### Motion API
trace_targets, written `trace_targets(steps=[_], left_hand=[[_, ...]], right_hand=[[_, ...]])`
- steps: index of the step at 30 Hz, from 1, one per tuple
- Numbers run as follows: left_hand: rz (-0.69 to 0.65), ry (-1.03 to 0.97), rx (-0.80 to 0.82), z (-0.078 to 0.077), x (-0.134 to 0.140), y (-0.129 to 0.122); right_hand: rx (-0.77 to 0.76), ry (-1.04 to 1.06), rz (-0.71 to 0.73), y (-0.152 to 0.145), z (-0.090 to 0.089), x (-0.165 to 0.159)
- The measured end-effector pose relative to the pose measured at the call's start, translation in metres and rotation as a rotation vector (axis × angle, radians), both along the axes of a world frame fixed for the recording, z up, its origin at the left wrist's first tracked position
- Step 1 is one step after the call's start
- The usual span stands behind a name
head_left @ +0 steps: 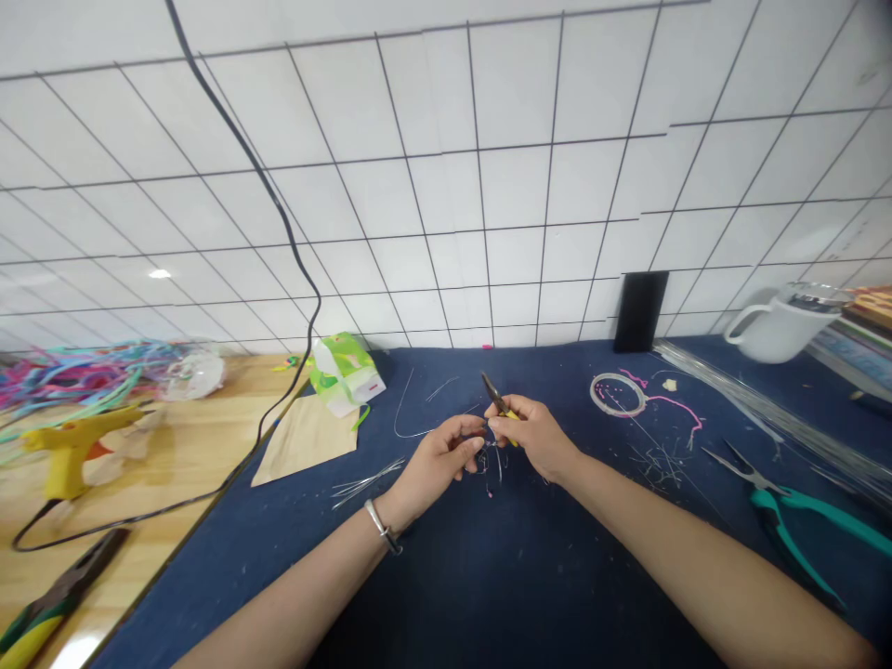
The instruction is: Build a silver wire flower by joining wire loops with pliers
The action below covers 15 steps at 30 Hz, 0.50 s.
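Observation:
Close together over the dark blue mat, both hands are at a small piece of beaded wire. My left hand pinches the wire piece between thumb and fingers. Thin ends and a small pink bead hang below it. My right hand is closed around small pliers with yellow handles, their dark jaws pointing up and away from the wire. Its fingertips are close to the wire piece; whether they touch it I cannot tell.
Cut wires lie left. To the right are a round bead dish, wire scraps, teal-handled pliers, long wires and a white mug. A yellow glue gun and its black cord occupy the wooden surface.

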<state>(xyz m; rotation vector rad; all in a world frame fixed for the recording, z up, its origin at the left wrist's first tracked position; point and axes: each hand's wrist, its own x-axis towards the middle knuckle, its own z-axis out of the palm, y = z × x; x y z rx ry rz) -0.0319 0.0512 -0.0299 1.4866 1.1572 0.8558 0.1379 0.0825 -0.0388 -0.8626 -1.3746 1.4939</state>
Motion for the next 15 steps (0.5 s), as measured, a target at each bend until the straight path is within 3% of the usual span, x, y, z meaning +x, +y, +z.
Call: trace_targets(steps=[11, 15], left_hand=[[0.024, 0.118, 0.136, 0.008, -0.004, -0.001], [0.072, 0.094, 0.155, 0.016, -0.007, -0.005]], right_hand=[[-0.029, 0.001, 0.054, -0.009, 0.01, -0.001], [0.052, -0.057, 0.024, -0.011, 0.012, 0.001]])
